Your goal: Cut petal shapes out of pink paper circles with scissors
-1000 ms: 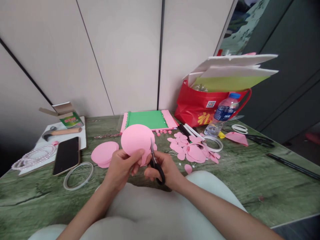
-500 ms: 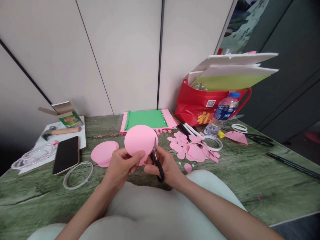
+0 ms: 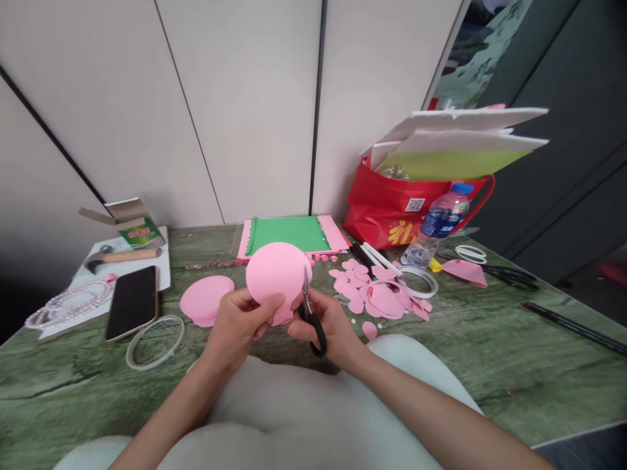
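Between the thumb and fingers of my left hand (image 3: 245, 324) is a round pink paper disc (image 3: 275, 274), held upright. My right hand (image 3: 333, 326) is closed round the black handles of a pair of scissors (image 3: 316, 329). The blades point up at the disc's right edge, and part of the paper shows behind them. Left of my left hand lies a stack of pink paper discs (image 3: 206, 299). To the right of my right hand is a heap of cut pink paper pieces (image 3: 382, 297), with one small pink piece (image 3: 369, 330) apart from it.
Behind my hands lies a green sheet (image 3: 289, 235) on pink paper. A red bag (image 3: 375, 202) and a water bottle (image 3: 438, 228) stand at the back right. A phone (image 3: 133, 303), hammer (image 3: 122, 258), tape roll (image 3: 131, 356) and beads (image 3: 68, 305) are on the left.
The scissors have shifted slightly right and down against the disc's edge. My view has moved a little; the left hand keeps the same hold on the paper.
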The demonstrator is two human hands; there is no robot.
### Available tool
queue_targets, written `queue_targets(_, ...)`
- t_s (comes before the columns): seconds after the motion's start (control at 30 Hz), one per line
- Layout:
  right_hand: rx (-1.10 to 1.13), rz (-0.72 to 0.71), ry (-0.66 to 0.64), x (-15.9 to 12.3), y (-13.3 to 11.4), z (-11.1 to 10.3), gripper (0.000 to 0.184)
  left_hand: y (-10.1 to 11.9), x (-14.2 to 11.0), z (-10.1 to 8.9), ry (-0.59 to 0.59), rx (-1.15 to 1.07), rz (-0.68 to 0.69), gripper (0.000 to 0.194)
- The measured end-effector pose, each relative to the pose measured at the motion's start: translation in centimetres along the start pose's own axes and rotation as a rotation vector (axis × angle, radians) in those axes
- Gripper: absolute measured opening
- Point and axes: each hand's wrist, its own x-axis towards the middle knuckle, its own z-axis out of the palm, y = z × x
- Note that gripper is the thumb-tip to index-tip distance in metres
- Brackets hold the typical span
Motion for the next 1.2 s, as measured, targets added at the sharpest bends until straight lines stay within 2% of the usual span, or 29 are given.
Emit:
queue_targets(0.23,-0.038,0.035,0.030,-0.1,0.0,0.0,0.030,-0.1,0.0,-0.1,0.016,-0.019,0.033,0.027)
queue_targets(0.5,-0.060,0.086,0.021,-0.1,0.5,0.1,0.031,0.3,-0.1,0.2,-0.097,-0.194,-0.058,0.024)
queue_targets(0.73,-0.069,0.089,-0.034,-0.1,0.6,0.1,0.035,0.1,0.0,0.2,-0.016,-0.069,-0.076,0.034)
queue_targets(0.87,-0.057,0.049,-0.042,-0.1,0.0,0.0,0.042,0.2,0.0,0.2,0.030,-0.002,-0.098,0.031)
queue_targets(1.2,-0.067,-0.016,-0.029,0.1,-0.2,-0.1,0.047,-0.3,0.2,-0.1,-0.035,0.069,-0.067,0.025)
